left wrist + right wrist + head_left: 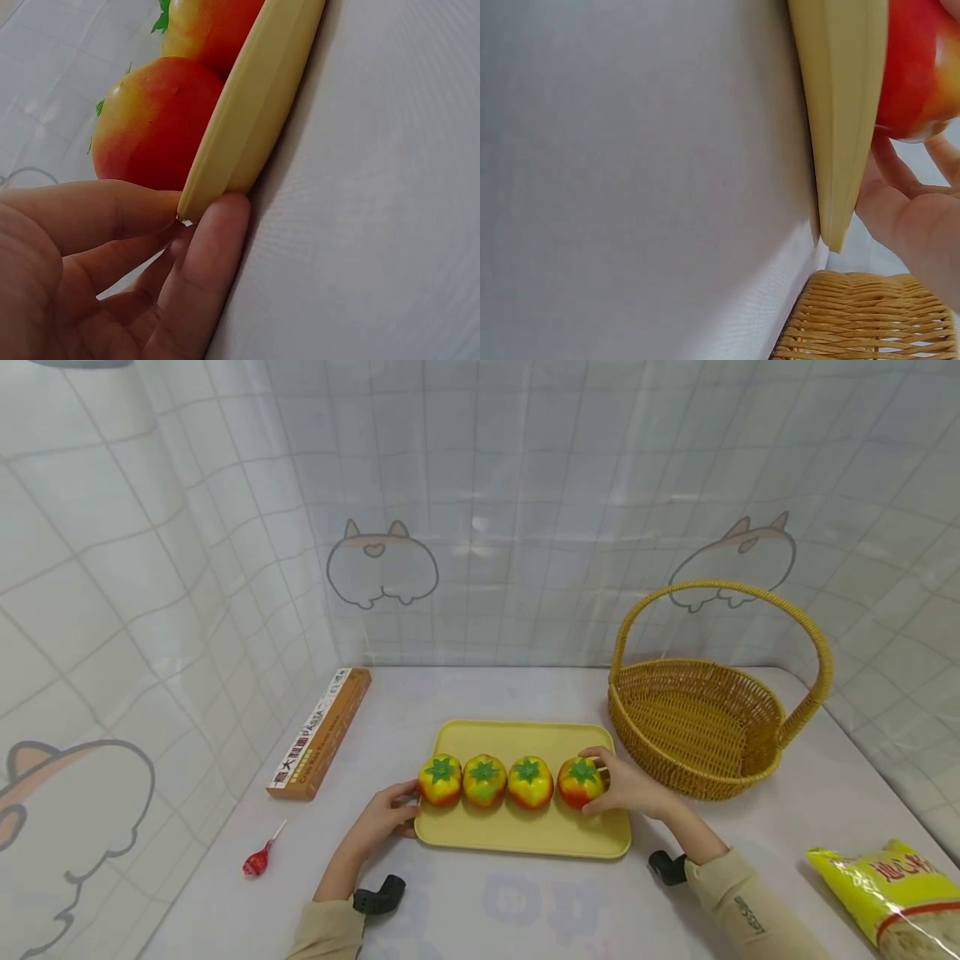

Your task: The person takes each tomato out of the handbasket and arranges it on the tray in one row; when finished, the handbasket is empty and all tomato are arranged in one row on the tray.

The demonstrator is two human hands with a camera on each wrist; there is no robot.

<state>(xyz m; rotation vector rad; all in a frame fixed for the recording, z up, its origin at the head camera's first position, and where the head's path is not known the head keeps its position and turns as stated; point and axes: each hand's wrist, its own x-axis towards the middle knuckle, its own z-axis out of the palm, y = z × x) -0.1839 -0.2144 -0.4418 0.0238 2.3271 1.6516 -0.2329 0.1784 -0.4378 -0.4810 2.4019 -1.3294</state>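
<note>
A yellow tray (521, 837) lies on the table with several red-and-yellow tomatoes in a row on it, each topped by a green star-shaped calyx. At the tray's left end my left hand (384, 817) pinches the rim. In the left wrist view one finger lies over the tray edge and another against its outer wall, right beside the leftmost tomato (154, 124). My right hand (633, 787) grips the rightmost tomato (579, 785), thumb on the near side and fingers behind. That tomato stands a little apart from the other tomatoes (485, 783). Its underside shows in the right wrist view.
An empty wicker basket (637, 727) with a tall handle stands right of the tray, close behind my right hand. To the left lie a pasta box (321, 735) and a red lollipop (257, 862). A yellow food bag (885, 881) rests at the near right.
</note>
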